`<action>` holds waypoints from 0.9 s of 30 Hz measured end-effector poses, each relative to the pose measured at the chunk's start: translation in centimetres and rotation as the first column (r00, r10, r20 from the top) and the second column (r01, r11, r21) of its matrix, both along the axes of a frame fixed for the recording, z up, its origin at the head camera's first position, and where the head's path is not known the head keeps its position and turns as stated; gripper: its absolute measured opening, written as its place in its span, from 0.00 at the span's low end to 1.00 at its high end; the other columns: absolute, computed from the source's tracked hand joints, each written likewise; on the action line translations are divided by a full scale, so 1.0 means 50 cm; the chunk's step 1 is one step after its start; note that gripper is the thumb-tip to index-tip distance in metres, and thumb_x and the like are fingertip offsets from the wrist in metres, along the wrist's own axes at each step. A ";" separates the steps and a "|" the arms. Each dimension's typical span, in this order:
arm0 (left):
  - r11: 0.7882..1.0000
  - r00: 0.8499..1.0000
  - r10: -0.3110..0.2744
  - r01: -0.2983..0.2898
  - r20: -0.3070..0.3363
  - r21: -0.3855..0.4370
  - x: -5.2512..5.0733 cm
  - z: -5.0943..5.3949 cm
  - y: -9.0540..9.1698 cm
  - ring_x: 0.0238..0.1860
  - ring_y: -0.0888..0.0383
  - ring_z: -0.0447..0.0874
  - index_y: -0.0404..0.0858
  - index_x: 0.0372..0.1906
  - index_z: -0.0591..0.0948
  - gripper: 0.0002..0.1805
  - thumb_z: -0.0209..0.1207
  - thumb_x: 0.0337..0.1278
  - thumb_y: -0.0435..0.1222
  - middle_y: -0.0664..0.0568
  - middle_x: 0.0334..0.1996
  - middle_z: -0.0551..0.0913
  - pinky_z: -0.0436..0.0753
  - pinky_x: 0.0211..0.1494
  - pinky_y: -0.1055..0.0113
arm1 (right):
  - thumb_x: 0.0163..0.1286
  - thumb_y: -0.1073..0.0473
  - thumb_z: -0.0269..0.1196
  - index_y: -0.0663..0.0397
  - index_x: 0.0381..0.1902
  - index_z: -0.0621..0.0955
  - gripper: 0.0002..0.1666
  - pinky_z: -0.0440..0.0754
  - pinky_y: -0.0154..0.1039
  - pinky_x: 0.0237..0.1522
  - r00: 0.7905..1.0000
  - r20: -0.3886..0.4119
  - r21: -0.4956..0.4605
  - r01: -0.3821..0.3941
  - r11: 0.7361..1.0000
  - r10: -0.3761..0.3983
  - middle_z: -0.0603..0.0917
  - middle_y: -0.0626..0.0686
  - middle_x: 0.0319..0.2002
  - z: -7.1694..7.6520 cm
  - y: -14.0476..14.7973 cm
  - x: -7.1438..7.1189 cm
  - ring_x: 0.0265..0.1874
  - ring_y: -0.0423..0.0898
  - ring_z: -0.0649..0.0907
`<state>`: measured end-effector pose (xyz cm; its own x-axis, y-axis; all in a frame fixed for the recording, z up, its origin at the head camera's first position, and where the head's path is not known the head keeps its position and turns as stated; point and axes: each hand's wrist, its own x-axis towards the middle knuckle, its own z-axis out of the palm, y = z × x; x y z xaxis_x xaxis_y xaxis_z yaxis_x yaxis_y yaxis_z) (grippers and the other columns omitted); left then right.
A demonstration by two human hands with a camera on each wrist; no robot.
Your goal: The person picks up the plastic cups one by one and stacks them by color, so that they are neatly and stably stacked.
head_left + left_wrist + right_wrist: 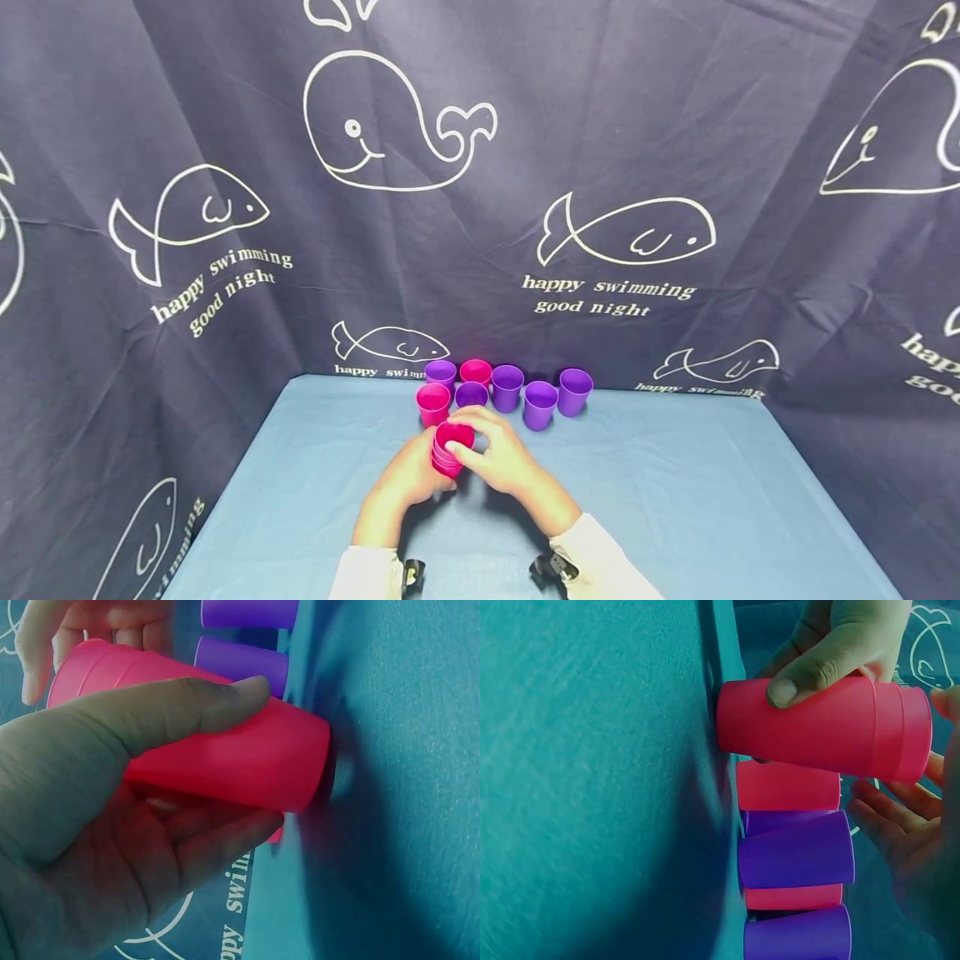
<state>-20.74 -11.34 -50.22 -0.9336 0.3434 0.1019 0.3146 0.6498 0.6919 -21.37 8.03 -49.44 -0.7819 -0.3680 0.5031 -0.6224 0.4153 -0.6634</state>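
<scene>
Head view high, facing forward-down; wrist views near, from opposite sides, sharing pink cup stack (240,761)

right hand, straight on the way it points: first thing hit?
Likely the pink cup stack held in the left hand; the right hand is right at its top end, though contact is hard to judge.

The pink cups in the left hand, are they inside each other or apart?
Inside each other: the pink cups in the left hand show closely layered rims.

Pink stack (240,761) pt. hidden by L grip (94,840), far-R whale (892,146) & sleeves (367,573) cut off
</scene>
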 end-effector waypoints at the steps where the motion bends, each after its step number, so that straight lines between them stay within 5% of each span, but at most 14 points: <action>1: 1.000 1.000 0.000 0.000 0.003 0.000 0.000 0.000 -0.001 0.44 0.51 0.88 0.36 0.54 0.81 0.40 0.84 0.24 0.29 0.48 0.43 0.89 0.86 0.54 0.52 | 0.67 0.57 0.72 0.54 0.56 0.87 0.20 0.83 0.46 0.67 1.000 -0.006 -0.008 -0.003 1.000 0.003 0.87 0.53 0.58 0.000 0.001 -0.002 0.61 0.50 0.85; 8: 1.000 0.999 -0.003 0.002 0.048 0.003 0.005 0.007 -0.004 0.44 0.50 0.87 0.36 0.55 0.81 0.41 0.85 0.25 0.29 0.49 0.42 0.89 0.85 0.55 0.50 | 0.74 0.65 0.63 0.63 0.55 0.86 0.15 0.88 0.42 0.60 0.999 -0.017 -0.116 -0.040 0.992 0.038 0.87 0.61 0.57 0.010 0.005 -0.022 0.58 0.55 0.87; 15: 0.999 0.996 -0.043 0.043 0.073 0.003 0.008 0.012 -0.005 0.44 0.52 0.86 0.38 0.57 0.81 0.42 0.85 0.24 0.29 0.50 0.42 0.89 0.85 0.55 0.50 | 0.73 0.66 0.62 0.63 0.55 0.87 0.16 0.88 0.45 0.59 0.996 -0.092 -0.060 0.006 0.998 -0.011 0.88 0.59 0.57 0.022 0.005 -0.044 0.55 0.56 0.88; 27: 0.998 0.994 -0.058 0.056 0.097 0.020 0.007 0.008 -0.012 0.42 0.55 0.84 0.39 0.51 0.82 0.38 0.85 0.23 0.29 0.54 0.38 0.87 0.85 0.53 0.52 | 0.69 0.68 0.63 0.62 0.55 0.87 0.18 0.79 0.55 0.70 0.997 -0.068 0.118 0.039 0.992 -0.032 0.86 0.60 0.61 0.046 0.008 -0.088 0.65 0.56 0.83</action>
